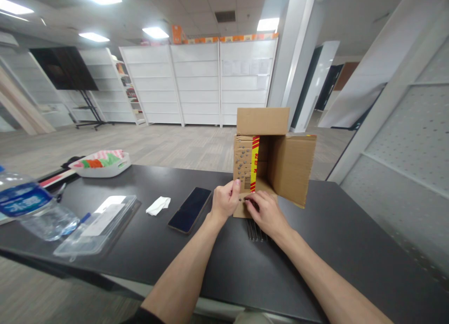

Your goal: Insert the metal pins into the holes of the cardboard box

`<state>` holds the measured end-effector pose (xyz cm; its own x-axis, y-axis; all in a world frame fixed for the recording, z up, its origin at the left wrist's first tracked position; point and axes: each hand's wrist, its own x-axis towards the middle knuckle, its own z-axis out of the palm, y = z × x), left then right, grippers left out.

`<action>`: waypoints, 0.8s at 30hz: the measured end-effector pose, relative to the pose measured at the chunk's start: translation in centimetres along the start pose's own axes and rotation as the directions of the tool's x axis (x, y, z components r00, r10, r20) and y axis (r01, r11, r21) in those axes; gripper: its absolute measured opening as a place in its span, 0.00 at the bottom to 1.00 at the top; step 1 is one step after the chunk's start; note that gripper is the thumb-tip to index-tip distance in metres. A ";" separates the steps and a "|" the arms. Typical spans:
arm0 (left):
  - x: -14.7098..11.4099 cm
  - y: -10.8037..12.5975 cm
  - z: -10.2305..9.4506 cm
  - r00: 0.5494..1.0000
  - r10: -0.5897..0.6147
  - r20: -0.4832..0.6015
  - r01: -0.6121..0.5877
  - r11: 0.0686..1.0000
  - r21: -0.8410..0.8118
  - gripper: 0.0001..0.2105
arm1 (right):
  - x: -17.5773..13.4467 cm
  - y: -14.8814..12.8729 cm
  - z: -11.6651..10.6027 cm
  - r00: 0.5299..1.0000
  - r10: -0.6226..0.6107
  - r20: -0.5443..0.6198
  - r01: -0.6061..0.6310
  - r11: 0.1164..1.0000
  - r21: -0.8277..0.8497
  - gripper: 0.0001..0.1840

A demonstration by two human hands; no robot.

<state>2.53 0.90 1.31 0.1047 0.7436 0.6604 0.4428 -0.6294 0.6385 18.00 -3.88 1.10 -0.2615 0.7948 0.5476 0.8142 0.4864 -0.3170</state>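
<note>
A cardboard box (243, 151) stands on the table with its flaps open toward me. Yellow and red tape runs down its left flap, which is dotted with several small dark round spots. My left hand (224, 201) is closed on the left edge of the box, thumb on the front. At the lower flap (241, 211), my right hand (267, 212) has its thumb and index finger pinched together near a small dark spot. Whatever lies between those fingertips is too small to make out. Several thin dark metal rods (255, 231) lie below, partly hidden by the right hand.
Left of the box, a black phone (190, 210) and a crumpled white tissue (158, 205) lie on the dark table (224, 272). Farther left are a clear plastic case (100, 226), a water bottle (33, 207) and a white basket (101, 171) holding colourful cloth or packaging.
</note>
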 end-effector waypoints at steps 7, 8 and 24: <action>0.0 -0.1 0.0 1.000 0.000 0.005 0.001 1.000 -0.017 0.21 | 0.0 0.2 0.1 1.000 -0.014 -0.002 0.014 1.000 0.004 0.07; 0.0 -0.1 0.0 1.000 0.000 0.005 0.000 1.000 -0.016 0.21 | 0.0 0.1 0.0 1.000 -0.016 0.000 0.016 1.000 0.003 0.06; -0.1 -0.2 0.1 1.000 0.004 -0.006 -0.004 1.000 -0.005 0.21 | -1.0 -1.9 -2.1 0.947 -0.118 0.297 0.073 0.985 0.158 0.08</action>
<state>2.49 1.00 1.11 0.1007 0.7396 0.6655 0.4384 -0.6335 0.6376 17.78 -6.36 2.80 -0.4981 0.8036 0.3259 0.7010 0.5943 -0.3941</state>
